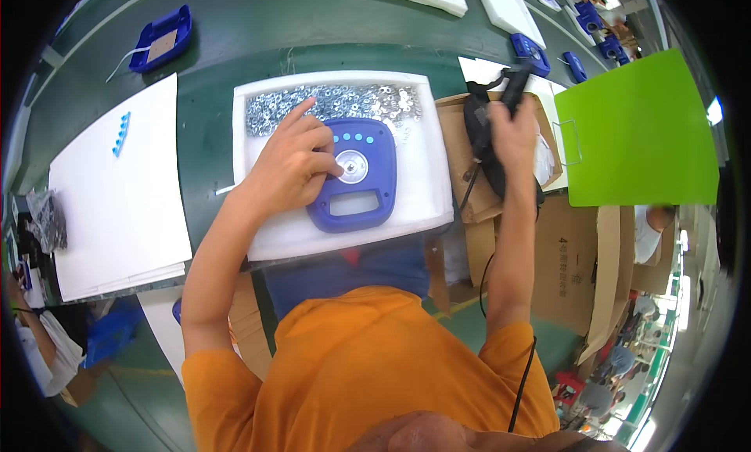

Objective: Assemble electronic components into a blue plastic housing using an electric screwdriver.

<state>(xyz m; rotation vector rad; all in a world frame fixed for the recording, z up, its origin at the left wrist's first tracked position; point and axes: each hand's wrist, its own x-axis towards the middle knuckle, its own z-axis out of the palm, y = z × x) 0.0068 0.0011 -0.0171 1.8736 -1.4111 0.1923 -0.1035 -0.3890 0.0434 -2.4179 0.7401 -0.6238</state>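
A blue plastic housing point(378, 174) with a handle slot, a clear round disc point(353, 167) and several light-blue dots lies in a white foam tray point(426, 170). Over its left side is my left hand point(293, 162), index finger pointing out and the other fingers curled in, fingertips at the disc; anything pinched there is hidden. Many small metal nuts or washers point(328, 104) fill the back of the tray. To the right, my right hand point(512, 135) is wrapped round a black stick-shaped tool point(516, 88), possibly an electric screwdriver, slightly blurred, above a cardboard box.
A black pouch-like item point(476, 119) lies in the open cardboard box point(454, 123). Beyond it stands a bright green board point(637, 131). White sheets point(117, 194) with a blue strip point(120, 135) lie left. Another blue shell point(166, 39) sits far left. A larger carton point(563, 272) stands below right.
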